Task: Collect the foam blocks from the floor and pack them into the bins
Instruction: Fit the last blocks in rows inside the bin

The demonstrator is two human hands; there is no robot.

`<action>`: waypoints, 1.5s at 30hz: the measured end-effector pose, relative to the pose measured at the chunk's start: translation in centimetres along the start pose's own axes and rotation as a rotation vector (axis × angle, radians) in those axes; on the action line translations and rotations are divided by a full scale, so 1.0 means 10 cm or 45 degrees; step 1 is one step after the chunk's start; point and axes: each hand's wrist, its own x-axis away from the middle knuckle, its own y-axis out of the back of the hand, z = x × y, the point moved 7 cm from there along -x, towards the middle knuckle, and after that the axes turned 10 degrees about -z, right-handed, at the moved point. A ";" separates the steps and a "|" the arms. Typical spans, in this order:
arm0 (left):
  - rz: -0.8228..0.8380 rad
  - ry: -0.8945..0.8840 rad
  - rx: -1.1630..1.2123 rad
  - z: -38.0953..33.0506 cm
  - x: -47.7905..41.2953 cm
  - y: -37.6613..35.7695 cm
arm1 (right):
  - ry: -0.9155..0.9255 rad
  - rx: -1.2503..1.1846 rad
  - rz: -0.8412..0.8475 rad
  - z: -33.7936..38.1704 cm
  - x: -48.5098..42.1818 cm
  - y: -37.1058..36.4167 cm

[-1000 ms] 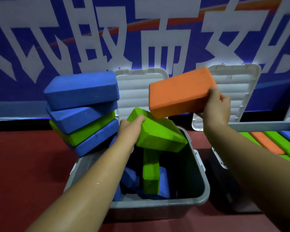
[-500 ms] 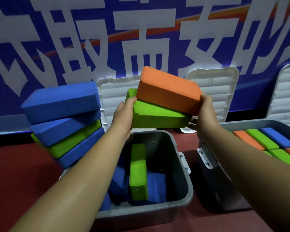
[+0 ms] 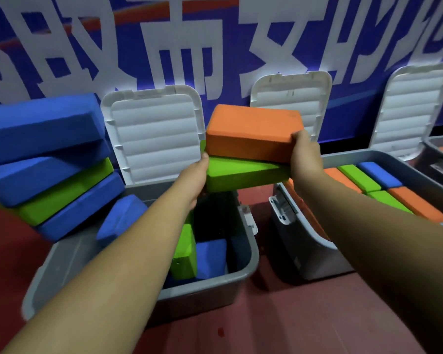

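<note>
Blocks under handling were two: an orange block (image 3: pixel 253 132) lay flat on a green block (image 3: pixel 243 176), and the pair was held in the air above the rear of the near bin (image 3: pixel 251 254), in front of the white lid (image 3: pixel 154 134) leaning behind it. The left hand (image 3: pixel 193 176) gripped the pair's left end, with the thumb at the seam between the two blocks. Its fingers were hidden behind the foam, so their spread could not be told. The right hand (image 3: pixel 306 158) gripped the right end with the thumb pressed on the orange block's near corner, and its fingers were likewise out of sight. Inside the near bin an upright green block (image 3: pixel 183 254) stood beside a low blue block (image 3: pixel 211 259). The left forearm covered much of the interior and the remainder was too dark to read. A tilted blue block (image 3: pixel 120 215) showed at the bin's left side, its lower end hidden. A leaning stack (image 3: pixel 62 190) of three blue blocks and one green was cut off by the left frame edge, its footing unseen. The second bin (image 3: pixel 304 241), to the right, held packed blocks (image 3: pixel 358 178) in orange, green and blue, partly covered by the right forearm. A third bin (image 3: pixel 440 145) was mostly cut off at the far right, its contents blurred.
</note>
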 end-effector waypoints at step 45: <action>0.269 -0.311 -1.528 0.99 0.34 1.60 | 1.017 1.299 0.930 -0.75 1.58 -2.06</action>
